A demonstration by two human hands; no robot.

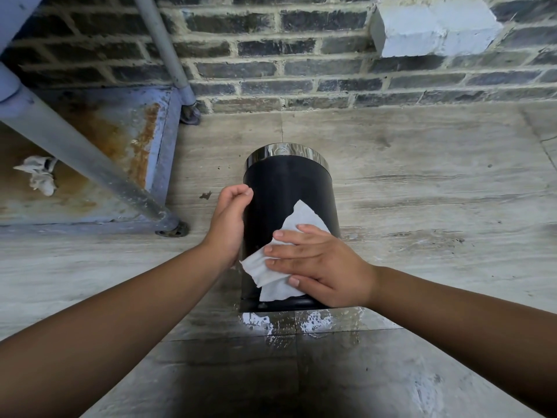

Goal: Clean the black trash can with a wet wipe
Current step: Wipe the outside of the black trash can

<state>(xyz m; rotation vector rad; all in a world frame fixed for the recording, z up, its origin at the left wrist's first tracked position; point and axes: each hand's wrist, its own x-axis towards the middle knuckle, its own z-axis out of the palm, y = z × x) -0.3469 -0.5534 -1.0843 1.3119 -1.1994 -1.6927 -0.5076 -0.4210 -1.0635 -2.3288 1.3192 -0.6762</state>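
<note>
A black cylindrical trash can (286, 191) with a shiny chrome band around one end lies on its side on the stone floor, the chrome end pointing toward the brick wall. My right hand (325, 263) lies flat on the can's side and presses a white wet wipe (268, 273) against it; part of the wipe sticks out above and below my fingers. My left hand (229, 224) cups the can's left side, fingers curled over it, steadying it.
A rusty blue metal frame with grey pipes (90, 164) stands at the left, with a crumpled white scrap (39, 176) on its plate. A dark brick wall (301, 67) runs behind. A wet patch (301, 324) shines on the floor just below the can.
</note>
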